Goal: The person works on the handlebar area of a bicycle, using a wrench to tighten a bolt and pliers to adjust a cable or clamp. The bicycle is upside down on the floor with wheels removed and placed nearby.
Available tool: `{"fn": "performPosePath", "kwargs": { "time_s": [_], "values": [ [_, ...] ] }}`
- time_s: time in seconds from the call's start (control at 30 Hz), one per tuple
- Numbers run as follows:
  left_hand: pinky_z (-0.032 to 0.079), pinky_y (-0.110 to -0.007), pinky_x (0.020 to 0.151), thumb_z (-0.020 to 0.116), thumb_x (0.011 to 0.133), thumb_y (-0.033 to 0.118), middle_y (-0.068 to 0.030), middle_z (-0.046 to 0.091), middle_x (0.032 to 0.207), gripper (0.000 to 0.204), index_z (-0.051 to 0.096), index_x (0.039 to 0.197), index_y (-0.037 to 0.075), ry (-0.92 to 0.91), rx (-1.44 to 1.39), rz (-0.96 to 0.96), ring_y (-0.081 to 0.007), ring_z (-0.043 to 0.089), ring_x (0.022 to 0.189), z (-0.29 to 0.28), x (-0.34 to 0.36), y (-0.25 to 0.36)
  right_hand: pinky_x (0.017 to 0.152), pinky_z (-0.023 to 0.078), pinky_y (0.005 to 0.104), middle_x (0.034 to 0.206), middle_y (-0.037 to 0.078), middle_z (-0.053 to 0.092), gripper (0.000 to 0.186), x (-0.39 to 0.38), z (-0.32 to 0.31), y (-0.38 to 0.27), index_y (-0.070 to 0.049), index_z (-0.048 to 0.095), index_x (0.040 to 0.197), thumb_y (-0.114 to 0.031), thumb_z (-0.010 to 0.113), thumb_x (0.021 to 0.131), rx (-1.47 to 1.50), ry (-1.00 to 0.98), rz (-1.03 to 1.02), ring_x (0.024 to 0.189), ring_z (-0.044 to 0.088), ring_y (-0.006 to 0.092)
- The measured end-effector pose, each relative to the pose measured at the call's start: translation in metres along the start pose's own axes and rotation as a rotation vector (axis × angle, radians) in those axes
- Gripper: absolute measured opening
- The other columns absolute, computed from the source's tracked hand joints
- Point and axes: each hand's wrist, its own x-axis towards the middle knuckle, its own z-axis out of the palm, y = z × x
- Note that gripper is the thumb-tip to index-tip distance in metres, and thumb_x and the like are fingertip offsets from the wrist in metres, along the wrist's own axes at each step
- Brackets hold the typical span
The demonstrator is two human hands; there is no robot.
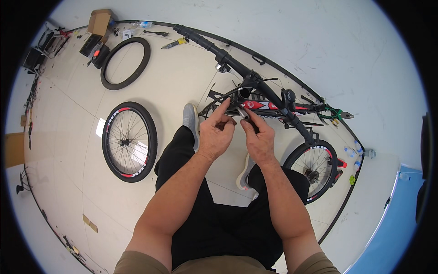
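Note:
A black, red and white bicycle frame (259,105) lies in front of me, and a long black handlebar (250,74) slants across it. My left hand (216,135) reaches to the front of the frame. Its index finger is stretched against the dark round part (242,94) below the bar; the other fingers are curled, and nothing held shows in them. The fingertips of my right hand (260,139) pinch a short silver metal rod (243,112) just beside that part. Where the rod's far end meets the bicycle is hard to make out.
A spoked wheel with a tyre (129,142) lies on the floor at left, a loose tyre (125,63) beyond it. The rear wheel (311,171) is near my right knee. An opened cardboard box (101,23) stands far left; green-handled pliers (340,114) lie by the right wall.

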Motion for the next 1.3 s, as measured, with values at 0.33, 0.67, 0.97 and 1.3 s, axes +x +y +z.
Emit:
{"fn": "performPosePath", "kwargs": {
  "time_s": [0.33, 0.67, 0.97, 1.3],
  "values": [
    [0.052, -0.026, 0.080, 0.055, 0.085, -0.005, -0.0068, 0.070, 0.091, 0.065, 0.047, 0.149, 0.008, -0.005, 0.011, -0.005, -0.0098, 0.064, 0.083, 0.000, 0.000, -0.001, 0.072, 0.049, 0.0248, 0.091, 0.003, 0.068, 0.022, -0.001, 0.002, 0.005, 0.000, 0.067, 0.117, -0.009, 0.062, 0.098, 0.089, -0.023, 0.107, 0.078, 0.059, 0.0099],
    [0.052, -0.026, 0.079, 0.056, 0.084, -0.003, -0.0050, 0.070, 0.087, 0.063, 0.051, 0.146, 0.009, 0.026, -0.031, -0.002, -0.0094, 0.063, 0.080, 0.001, 0.000, -0.003, 0.047, 0.032, 0.0215, 0.075, 0.003, 0.065, 0.018, 0.010, -0.011, -0.009, -0.001, 0.067, 0.106, -0.016, 0.057, 0.102, 0.353, -0.186, 0.476, 0.053, 0.042, 0.0029],
    [0.052, -0.024, 0.078, 0.056, 0.085, -0.005, -0.0052, 0.070, 0.088, 0.065, 0.049, 0.148, 0.008, 0.015, -0.030, 0.017, -0.0083, 0.063, 0.081, 0.001, 0.000, -0.004, 0.064, 0.047, 0.0254, 0.081, 0.005, 0.068, 0.022, -0.004, -0.007, -0.012, 0.002, 0.068, 0.112, -0.015, 0.062, 0.099, -0.012, -0.058, 0.126, 0.069, 0.058, 0.0104],
    [0.051, -0.023, 0.075, 0.059, 0.084, -0.004, -0.0031, 0.070, 0.087, 0.062, 0.052, 0.145, 0.007, 0.027, -0.057, 0.016, -0.0065, 0.061, 0.078, 0.001, 0.000, -0.003, 0.077, 0.049, 0.0243, 0.097, 0.006, 0.069, 0.034, -0.004, 0.000, -0.004, 0.000, 0.064, 0.128, -0.007, 0.067, 0.095, 0.008, -0.004, 0.098, 0.086, 0.059, 0.0105]
  ]
}}
